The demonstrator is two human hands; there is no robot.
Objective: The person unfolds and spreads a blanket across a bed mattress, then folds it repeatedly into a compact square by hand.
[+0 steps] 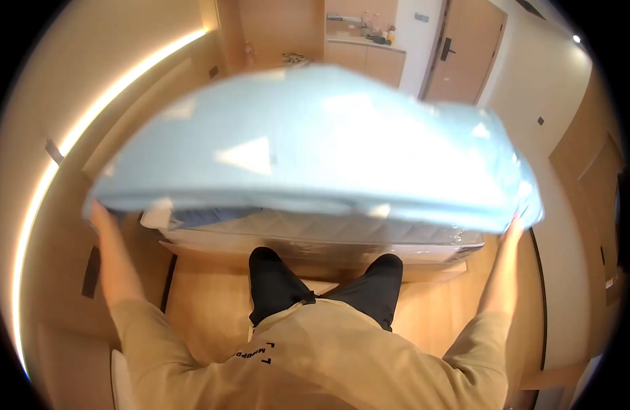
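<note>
Left hand (100, 213), right hand (514, 225) wide apart, fingers seemingly clenched on light-blue, white-triangled cloth sheet (308, 154), likely keeping edge taut.

A bedroom, though whether in a home or a hotel cannot be told: a quilted mattress (342, 236) on a base (438, 275), patterned bedding (376, 150), wood-look floor (431, 307), wall light strip (110, 96), cabinet (366, 60) and door (465, 58).

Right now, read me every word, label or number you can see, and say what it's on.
Shirt: "M...OP...", other letters unclear.
Mattress: any print on its side is too blurred to read.
Counter: any labels there are too small to read.
Blue cover: no words visible, just pale triangles.
</note>
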